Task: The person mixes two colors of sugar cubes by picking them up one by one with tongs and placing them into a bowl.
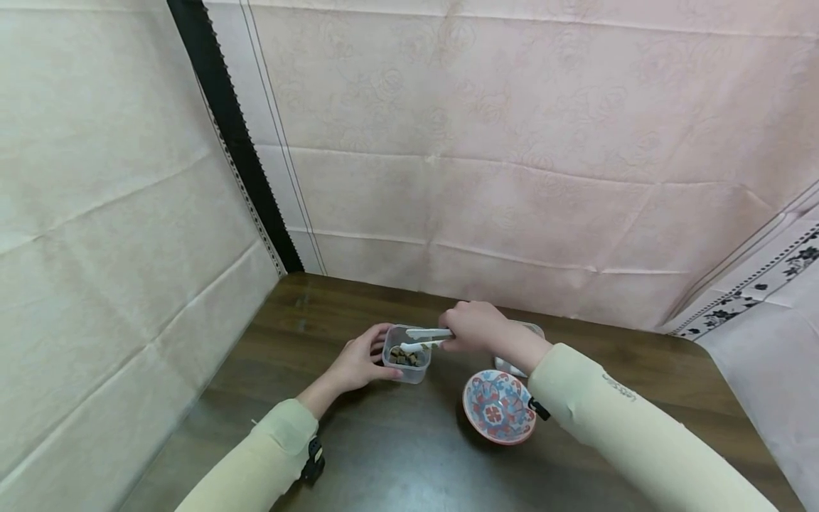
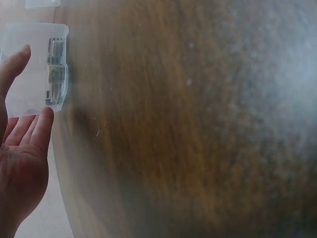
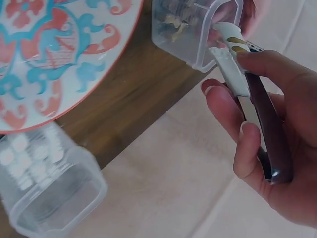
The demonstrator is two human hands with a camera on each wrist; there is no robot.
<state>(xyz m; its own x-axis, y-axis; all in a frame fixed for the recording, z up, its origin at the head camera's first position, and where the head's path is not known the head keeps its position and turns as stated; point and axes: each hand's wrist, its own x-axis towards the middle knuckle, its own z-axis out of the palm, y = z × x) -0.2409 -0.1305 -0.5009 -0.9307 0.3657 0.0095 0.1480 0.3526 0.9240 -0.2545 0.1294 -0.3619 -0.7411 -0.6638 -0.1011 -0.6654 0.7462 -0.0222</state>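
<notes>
On the table a clear plastic container [image 1: 412, 375] holds small brown pieces [image 1: 403, 358]. My left hand [image 1: 360, 363] grips it from the left, thumb on the near side and fingers around the far side; the left wrist view shows the thumb [image 2: 19, 63] along its wall. My right hand [image 1: 475, 327] holds tongs [image 1: 430, 333] with white tips and a dark handle [image 3: 270, 129]. Their tips reach over the container's mouth, apart in the head view, with nothing visible gripped between them. In the right wrist view thumb and fingers wrap the handle.
A bowl [image 1: 499, 409] patterned in red and blue stands right of the container, below my right forearm. Behind it a second clear container [image 3: 74, 198] holds white pieces [image 3: 34, 156], partly hidden by the forearm in the head view. Cloth walls [image 1: 512, 178] border the wooden table [image 1: 384, 455].
</notes>
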